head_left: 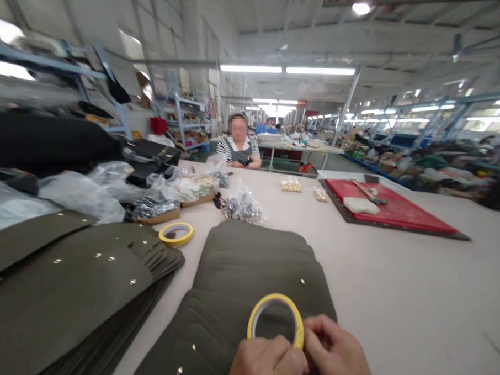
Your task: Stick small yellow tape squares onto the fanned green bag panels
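Observation:
My left hand (267, 361) is closed around the lower edge of a yellow tape roll (253, 320), which stands upright over a dark olive fabric piece. Close against the roll's right side, my right hand (337, 351) has thumb and forefinger pinched together. What lies in that pinch, perhaps the tape's end, is too small to make out. Beneath both hands is a stack of dark olive fabric pieces (255, 259) with a few small gold-coloured metal studs (303, 281) on its top piece.
On the left lie fanned olive pieces (84, 274) with gold studs, and a second yellow tape roll (176, 240). Behind them are plastic bags of metal parts (244, 208). A red board (410, 208) with a hammer (368, 192) sits at right. A person (239, 145) sits across the table.

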The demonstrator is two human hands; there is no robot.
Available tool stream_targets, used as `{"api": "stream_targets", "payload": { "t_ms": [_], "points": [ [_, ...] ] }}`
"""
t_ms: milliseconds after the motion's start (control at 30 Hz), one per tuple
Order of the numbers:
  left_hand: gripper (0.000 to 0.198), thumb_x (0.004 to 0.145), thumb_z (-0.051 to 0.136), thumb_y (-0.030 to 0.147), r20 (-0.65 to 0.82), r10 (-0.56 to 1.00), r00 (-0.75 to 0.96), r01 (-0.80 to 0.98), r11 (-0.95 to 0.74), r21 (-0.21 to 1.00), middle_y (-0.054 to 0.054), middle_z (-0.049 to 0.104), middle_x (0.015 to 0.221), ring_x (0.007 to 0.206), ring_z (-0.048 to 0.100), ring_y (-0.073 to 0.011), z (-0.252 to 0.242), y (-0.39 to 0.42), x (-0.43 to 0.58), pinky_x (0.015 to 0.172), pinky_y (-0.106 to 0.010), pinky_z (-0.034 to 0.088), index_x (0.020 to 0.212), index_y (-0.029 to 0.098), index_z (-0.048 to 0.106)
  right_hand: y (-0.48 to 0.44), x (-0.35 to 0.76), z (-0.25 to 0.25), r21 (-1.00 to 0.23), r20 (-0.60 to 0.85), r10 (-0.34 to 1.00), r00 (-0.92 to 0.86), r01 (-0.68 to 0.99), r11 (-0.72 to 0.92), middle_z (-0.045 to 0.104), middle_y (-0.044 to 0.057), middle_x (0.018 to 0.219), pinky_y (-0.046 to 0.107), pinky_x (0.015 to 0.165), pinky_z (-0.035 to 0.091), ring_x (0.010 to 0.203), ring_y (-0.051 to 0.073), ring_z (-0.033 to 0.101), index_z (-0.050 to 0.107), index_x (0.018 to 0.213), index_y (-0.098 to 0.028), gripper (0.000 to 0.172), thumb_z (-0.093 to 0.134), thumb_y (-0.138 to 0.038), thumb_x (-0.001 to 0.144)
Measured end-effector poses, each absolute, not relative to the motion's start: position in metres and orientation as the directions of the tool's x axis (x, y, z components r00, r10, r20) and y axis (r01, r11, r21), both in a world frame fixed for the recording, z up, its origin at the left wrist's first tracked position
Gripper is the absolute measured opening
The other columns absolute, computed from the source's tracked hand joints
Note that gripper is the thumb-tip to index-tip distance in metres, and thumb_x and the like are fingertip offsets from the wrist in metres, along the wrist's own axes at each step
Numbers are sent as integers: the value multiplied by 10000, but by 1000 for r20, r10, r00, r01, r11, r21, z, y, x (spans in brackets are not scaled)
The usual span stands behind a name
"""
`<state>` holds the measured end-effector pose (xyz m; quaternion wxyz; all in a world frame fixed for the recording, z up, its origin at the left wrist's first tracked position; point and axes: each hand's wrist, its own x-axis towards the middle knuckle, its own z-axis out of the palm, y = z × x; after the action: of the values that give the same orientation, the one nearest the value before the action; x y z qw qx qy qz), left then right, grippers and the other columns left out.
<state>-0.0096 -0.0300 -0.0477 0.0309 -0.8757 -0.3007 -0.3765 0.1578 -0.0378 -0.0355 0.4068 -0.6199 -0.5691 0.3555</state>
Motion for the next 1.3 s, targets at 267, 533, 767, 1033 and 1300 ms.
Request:
{"api": "stream_targets", "payload": {
  "t_ms": [267, 533, 767, 1033, 1300],
  "points": [
    [76, 904, 515, 147, 281, 700, 656, 681, -710, 179, -4, 595, 793, 735, 535, -196, -32, -26, -17, 619, -296, 442, 874, 210, 543, -32, 193, -20, -940, -258, 961, 98, 203, -273, 638, 12, 607, 252, 536, 526, 524, 120, 594, 690, 819, -128, 343, 676, -459, 729],
    [66, 906, 519, 156, 239, 724, 647, 695, -689, 204, 2, 574, 804, 752, 514, -200, -31, -28, -14, 614, -305, 436, 880, 215, 532, -32, 170, -27, -761, 42, 998, 38, 649, 7, 677, 9, 645, 234, 553, 465, 563, 131, 601, 685, 745, -179, 170, 556, -256, 824],
    [62, 904, 530, 159, 230, 732, 641, 702, -680, 212, 5, 572, 823, 762, 515, -195, -30, -28, -14, 628, -302, 444, 886, 218, 526, -32, 164, -35, -546, 201, 980, -6, 829, 117, 695, 42, 710, 272, 637, 470, 658, 176, 654, 647, 808, -184, 154, 500, -187, 851],
    [73, 913, 510, 150, 237, 736, 634, 712, -675, 194, 4, 569, 818, 762, 503, -187, -31, -28, -16, 637, -288, 443, 894, 216, 535, -48, 174, -35, -712, 164, 981, 100, 700, 48, 699, 26, 726, 253, 614, 506, 627, 154, 669, 619, 829, -195, 143, 529, -288, 892],
    [100, 908, 489, 159, 175, 777, 604, 745, -629, 222, -12, 599, 859, 796, 525, -182, -32, -34, -15, 640, -267, 464, 922, 226, 562, -47, 171, -51, -483, 360, 932, -46, 845, 229, 701, 43, 740, 293, 645, 542, 664, 182, 675, 668, 804, -214, 215, 477, -265, 889]
  ]
}}
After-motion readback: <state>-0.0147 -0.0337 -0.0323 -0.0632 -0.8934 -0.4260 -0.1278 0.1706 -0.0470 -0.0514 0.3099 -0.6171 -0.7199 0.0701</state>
